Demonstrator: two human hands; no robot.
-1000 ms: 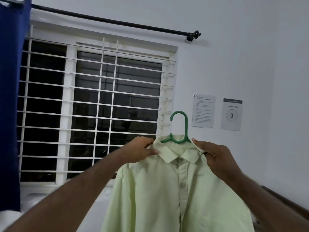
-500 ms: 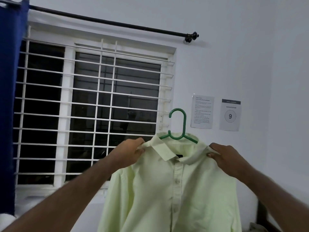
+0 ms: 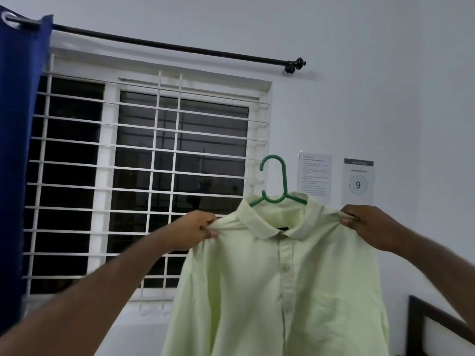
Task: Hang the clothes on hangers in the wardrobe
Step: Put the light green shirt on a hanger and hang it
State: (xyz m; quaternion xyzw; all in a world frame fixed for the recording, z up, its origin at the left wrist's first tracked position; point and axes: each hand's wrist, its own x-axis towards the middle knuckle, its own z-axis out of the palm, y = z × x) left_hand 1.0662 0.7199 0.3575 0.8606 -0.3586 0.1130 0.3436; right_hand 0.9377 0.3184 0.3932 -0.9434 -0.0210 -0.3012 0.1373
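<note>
We start at the left hand (image 3: 194, 231), whose thumb and curled fingers pinch a fold of cloth at one shoulder of the pale lime-green button-front cotton shirt (image 3: 282, 291). The right hand (image 3: 370, 227) pinches the opposite shoulder in the same way, so both grips close on fabric alone and neither touches the green plastic hanger (image 3: 284, 181). The shirt is held up in the air between the two hands, in front of the white-barred window grille (image 3: 158, 150) and the pale wall, with its front hanging straight down out of frame. Its collar lies open at the neck, with a dark label showing inside. The hanger's hook stands upright above the collar and its arms run down into the neck; the cloth hides their ends, so we cannot tell whether they reach fully into both shoulders. That is where we judge the risk to lie. The hanger is carried only by the shirt, so if the hands tug the shoulders unevenly or one pinch slips, an arm could pop out through the open neck and the hanger could tip or drop. No wardrobe shows here, so the shirt has yet to be carried there. A swing on the way could snag the hook on the grille or on the dark blue curtain (image 3: 15, 150).
</note>
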